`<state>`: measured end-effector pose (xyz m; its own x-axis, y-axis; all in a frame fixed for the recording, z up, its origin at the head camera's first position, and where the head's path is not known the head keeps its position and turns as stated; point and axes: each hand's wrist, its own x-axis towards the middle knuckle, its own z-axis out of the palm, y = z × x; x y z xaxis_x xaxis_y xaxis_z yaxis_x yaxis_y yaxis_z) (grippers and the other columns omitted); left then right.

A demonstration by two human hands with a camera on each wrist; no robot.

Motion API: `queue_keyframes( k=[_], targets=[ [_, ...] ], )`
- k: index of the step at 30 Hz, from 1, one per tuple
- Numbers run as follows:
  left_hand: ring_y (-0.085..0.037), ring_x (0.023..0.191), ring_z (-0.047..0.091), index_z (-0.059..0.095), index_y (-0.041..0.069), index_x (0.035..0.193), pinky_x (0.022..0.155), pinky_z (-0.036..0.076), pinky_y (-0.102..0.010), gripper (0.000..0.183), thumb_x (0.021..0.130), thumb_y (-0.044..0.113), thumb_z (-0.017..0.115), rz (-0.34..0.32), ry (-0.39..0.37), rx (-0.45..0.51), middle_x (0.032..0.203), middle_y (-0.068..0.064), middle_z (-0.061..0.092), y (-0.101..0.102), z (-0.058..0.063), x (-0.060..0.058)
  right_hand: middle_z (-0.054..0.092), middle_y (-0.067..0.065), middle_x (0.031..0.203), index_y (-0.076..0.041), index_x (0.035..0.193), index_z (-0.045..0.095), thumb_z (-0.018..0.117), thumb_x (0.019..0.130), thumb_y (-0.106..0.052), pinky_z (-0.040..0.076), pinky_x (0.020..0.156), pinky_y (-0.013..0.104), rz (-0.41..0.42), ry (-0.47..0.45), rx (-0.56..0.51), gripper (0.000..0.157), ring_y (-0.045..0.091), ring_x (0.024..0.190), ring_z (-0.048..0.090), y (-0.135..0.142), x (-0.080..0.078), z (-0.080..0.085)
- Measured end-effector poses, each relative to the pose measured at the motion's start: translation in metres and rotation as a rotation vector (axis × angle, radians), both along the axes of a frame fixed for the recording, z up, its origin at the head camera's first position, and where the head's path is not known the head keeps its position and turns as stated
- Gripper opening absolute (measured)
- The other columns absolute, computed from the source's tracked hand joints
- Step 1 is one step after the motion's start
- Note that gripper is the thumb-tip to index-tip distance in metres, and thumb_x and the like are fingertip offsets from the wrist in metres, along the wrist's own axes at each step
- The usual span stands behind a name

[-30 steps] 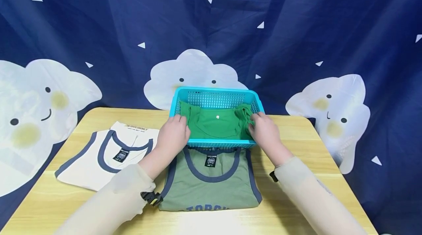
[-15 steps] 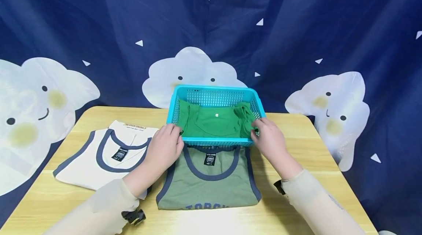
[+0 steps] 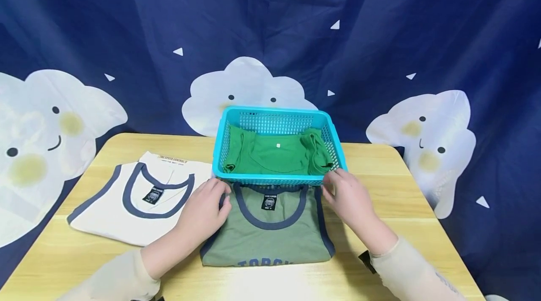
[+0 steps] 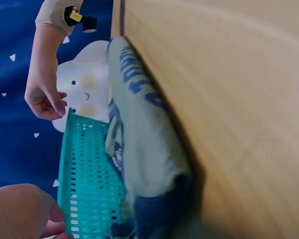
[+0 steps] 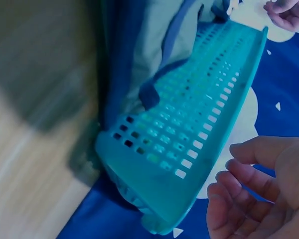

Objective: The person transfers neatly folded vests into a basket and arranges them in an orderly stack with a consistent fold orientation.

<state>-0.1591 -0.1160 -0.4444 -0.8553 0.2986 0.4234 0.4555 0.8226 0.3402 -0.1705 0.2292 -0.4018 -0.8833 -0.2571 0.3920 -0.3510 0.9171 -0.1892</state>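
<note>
A folded green tank top (image 3: 276, 153) lies inside the turquoise plastic basket (image 3: 270, 179). My left hand (image 3: 207, 207) is just outside the basket's front left corner, fingers loosely bent and holding nothing. By the front right corner is my right hand (image 3: 348, 195); in the right wrist view its fingers (image 5: 244, 174) are relaxed, apart from the basket wall, with nothing between them. Directly in front of the basket lies a folded olive tank top (image 3: 270, 240) with navy trim, its upper edge meeting the basket's front wall. The left wrist view shows this olive top (image 4: 144, 139) edge-on.
A folded white tank top (image 3: 110, 207) with navy trim lies at the left of the wooden table (image 3: 393, 193), partly behind my left forearm. Above its collar shows more white printed cloth (image 3: 173, 162). A dark blue curtain (image 3: 270, 28) with cloud faces hangs behind the table.
Both hands have let go of the green tank top and drawn back out over the basket's front corners, toward me. The green top stays in the basket, its side folds lying lower.
</note>
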Motion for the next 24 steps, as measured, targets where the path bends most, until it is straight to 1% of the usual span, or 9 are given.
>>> queue_keyframes(
  k=[5, 9, 12, 15, 19, 22, 24],
  targets=[
    [-0.027, 0.087, 0.062, 0.067, 0.005, 0.098, 0.077, 0.052, -0.042, 0.013, 0.086, 0.011, 0.067, 0.015, -0.107, -0.033, 0.090, -0.005, 0.060, -0.002, -0.010, 0.006, 0.059, -0.001, 0.080, -0.011, 0.082, 0.065, 0.080, 0.082, -0.011, 0.051, 0.062, 0.038, 0.016, -0.073, 0.024, 0.015, 0.020, 0.072, 0.061, 0.000, 0.004, -0.013],
    [-0.028, 0.087, 0.062, 0.066, 0.006, 0.100, 0.077, 0.052, -0.043, 0.016, 0.086, 0.013, 0.068, 0.031, -0.199, -0.074, 0.090, -0.005, 0.058, -0.002, -0.021, 0.010, 0.059, -0.001, 0.081, -0.012, 0.084, 0.064, 0.079, 0.084, -0.013, 0.051, 0.063, 0.036, 0.015, -0.178, 0.049, 0.015, 0.017, 0.072, 0.059, 0.001, 0.005, -0.028],
    [-0.030, 0.089, 0.062, 0.065, 0.004, 0.103, 0.079, 0.052, -0.044, 0.021, 0.085, 0.014, 0.069, 0.049, -0.248, -0.084, 0.094, -0.008, 0.059, -0.001, -0.027, 0.012, 0.057, 0.000, 0.078, -0.010, 0.085, 0.064, 0.078, 0.085, -0.014, 0.050, 0.063, 0.036, -0.001, -0.259, 0.070, 0.014, 0.017, 0.069, 0.056, 0.002, 0.006, -0.035],
    [-0.032, 0.093, 0.063, 0.064, 0.001, 0.106, 0.083, 0.053, -0.045, 0.026, 0.085, 0.014, 0.070, 0.062, -0.275, -0.069, 0.098, -0.012, 0.060, -0.002, -0.029, 0.014, 0.056, 0.001, 0.076, -0.008, 0.087, 0.064, 0.077, 0.086, -0.016, 0.050, 0.064, 0.037, -0.014, -0.315, 0.091, 0.015, 0.017, 0.068, 0.055, 0.002, 0.007, -0.043],
    [-0.034, 0.095, 0.063, 0.063, -0.004, 0.110, 0.084, 0.053, -0.047, 0.033, 0.085, 0.015, 0.072, 0.084, -0.295, -0.046, 0.102, -0.017, 0.060, -0.003, -0.029, 0.017, 0.055, 0.000, 0.075, -0.008, 0.088, 0.063, 0.077, 0.087, -0.020, 0.050, 0.066, 0.039, -0.021, -0.360, 0.106, 0.018, 0.017, 0.068, 0.054, 0.001, 0.009, -0.051],
    [-0.037, 0.095, 0.063, 0.061, -0.008, 0.114, 0.084, 0.053, -0.048, 0.040, 0.085, 0.017, 0.072, 0.108, -0.322, -0.045, 0.103, -0.021, 0.060, -0.004, -0.030, 0.017, 0.052, 0.001, 0.072, -0.009, 0.085, 0.059, 0.076, 0.088, -0.022, 0.046, 0.063, 0.038, -0.034, -0.408, 0.106, 0.021, 0.018, 0.066, 0.051, 0.000, 0.010, -0.053],
    [-0.038, 0.097, 0.063, 0.059, -0.011, 0.118, 0.085, 0.053, -0.049, 0.046, 0.085, 0.018, 0.073, 0.121, -0.358, -0.043, 0.105, -0.024, 0.060, -0.005, -0.030, 0.016, 0.050, 0.001, 0.070, -0.010, 0.082, 0.057, 0.075, 0.089, -0.024, 0.044, 0.061, 0.038, -0.055, -0.447, 0.105, 0.024, 0.018, 0.064, 0.049, 0.000, 0.010, -0.053]
  ],
)
